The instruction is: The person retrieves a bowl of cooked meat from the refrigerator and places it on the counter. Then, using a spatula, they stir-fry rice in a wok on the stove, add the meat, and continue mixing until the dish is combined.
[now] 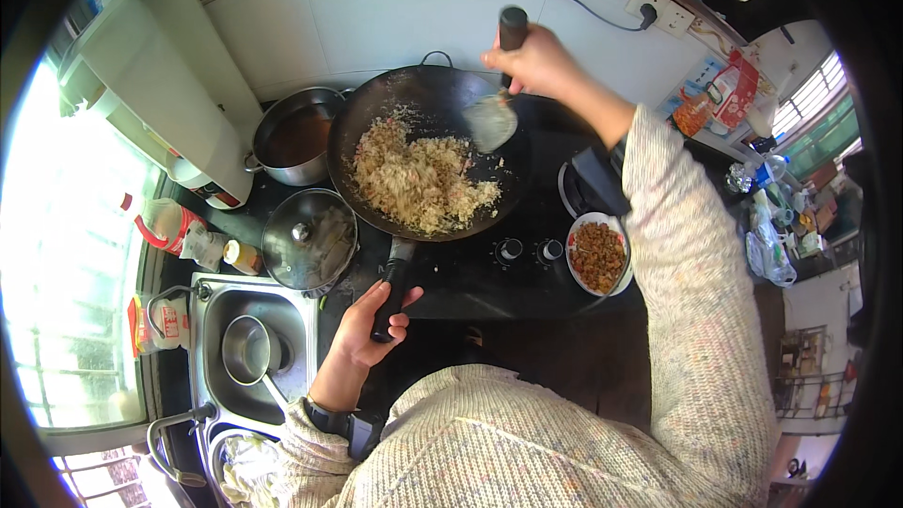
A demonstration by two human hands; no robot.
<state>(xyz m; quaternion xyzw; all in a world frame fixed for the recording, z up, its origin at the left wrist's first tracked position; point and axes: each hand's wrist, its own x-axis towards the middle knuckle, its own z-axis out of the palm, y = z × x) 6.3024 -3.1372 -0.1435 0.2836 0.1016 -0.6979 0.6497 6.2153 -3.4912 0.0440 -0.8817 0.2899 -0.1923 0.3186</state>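
A black wok (437,95) sits on the stove with fried rice (423,176) heaped over its left and lower part. My left hand (370,324) is wrapped around the wok's black handle (389,303). Above the right side of the wok, my right hand (532,60) grips the black handle (513,32) of a spatula. The spatula's broad metal blade (490,122) is blurred and tilts down over the wok wall, to the right of the rice. Some blurred grains lie at the middle of the heap.
Left of the wok stand a steel pot (293,128) with brown liquid and a glass-lidded pan (309,240). A bowl of browned minced food (598,257) is at the stove's right front, beside my sleeve. The sink (204,381) holds a steel ladle-like saucepan (248,349). Bottles (166,222) line the window side.
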